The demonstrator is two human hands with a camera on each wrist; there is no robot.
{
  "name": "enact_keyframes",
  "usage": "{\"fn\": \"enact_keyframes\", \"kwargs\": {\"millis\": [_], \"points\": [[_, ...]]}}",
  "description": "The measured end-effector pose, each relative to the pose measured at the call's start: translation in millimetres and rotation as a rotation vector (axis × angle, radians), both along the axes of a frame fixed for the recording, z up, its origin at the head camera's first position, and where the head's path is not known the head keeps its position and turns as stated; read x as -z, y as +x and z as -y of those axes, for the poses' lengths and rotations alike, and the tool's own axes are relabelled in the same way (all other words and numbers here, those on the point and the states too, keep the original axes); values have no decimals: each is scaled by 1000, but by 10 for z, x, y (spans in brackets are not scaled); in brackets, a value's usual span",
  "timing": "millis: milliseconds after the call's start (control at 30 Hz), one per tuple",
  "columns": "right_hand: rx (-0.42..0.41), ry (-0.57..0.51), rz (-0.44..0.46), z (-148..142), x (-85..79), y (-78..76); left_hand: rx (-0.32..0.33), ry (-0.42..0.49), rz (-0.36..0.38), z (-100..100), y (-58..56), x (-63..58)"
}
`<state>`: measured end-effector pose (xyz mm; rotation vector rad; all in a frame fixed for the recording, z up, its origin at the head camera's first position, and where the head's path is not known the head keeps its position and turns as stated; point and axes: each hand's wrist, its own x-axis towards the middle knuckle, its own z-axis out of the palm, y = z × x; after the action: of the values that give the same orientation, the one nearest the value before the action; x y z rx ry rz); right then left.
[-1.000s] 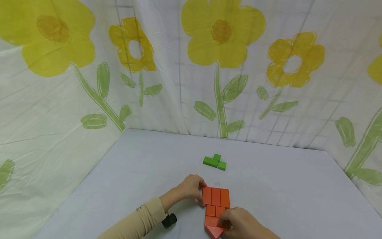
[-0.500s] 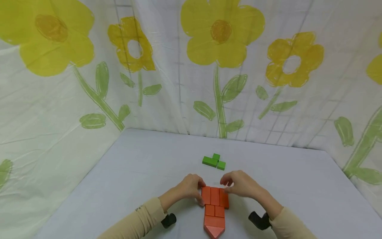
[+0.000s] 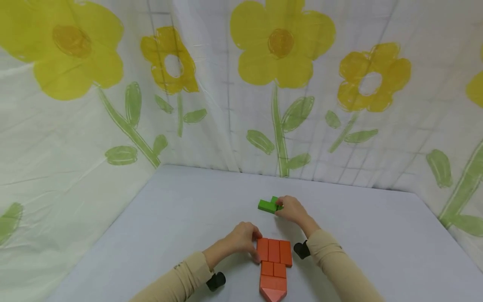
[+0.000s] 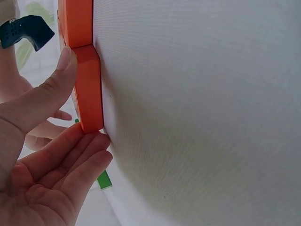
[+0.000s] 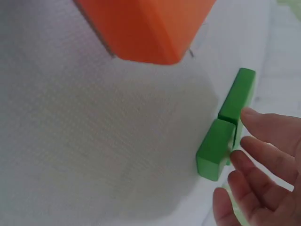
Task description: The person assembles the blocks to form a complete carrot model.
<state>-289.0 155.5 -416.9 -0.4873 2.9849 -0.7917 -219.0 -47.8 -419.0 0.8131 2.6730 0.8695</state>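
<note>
One green block (image 5: 215,149) likely needed a light pinch from the right hand (image 3: 294,209), fingers (image 5: 269,156) apart; the left hand (image 3: 241,237) gripped a red block (image 3: 263,250).

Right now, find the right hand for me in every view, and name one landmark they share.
Head: right hand, below and right of centre.
Left wrist: right hand, left side, partly hidden behind the left hand.
Right wrist: right hand, lower right.
Shared landmark: green blocks, seen in all three.
</note>
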Motion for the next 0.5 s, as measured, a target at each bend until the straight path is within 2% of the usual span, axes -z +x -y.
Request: {"fn": "enact_keyframes", "kwargs": {"millis": [233,500], "points": [[34,66,-50,79,67,-54,5,-12,-1,-7,-10,22],[45,133,-20,187,51,-35,14,-8,-12,-2,-24,32]]}}
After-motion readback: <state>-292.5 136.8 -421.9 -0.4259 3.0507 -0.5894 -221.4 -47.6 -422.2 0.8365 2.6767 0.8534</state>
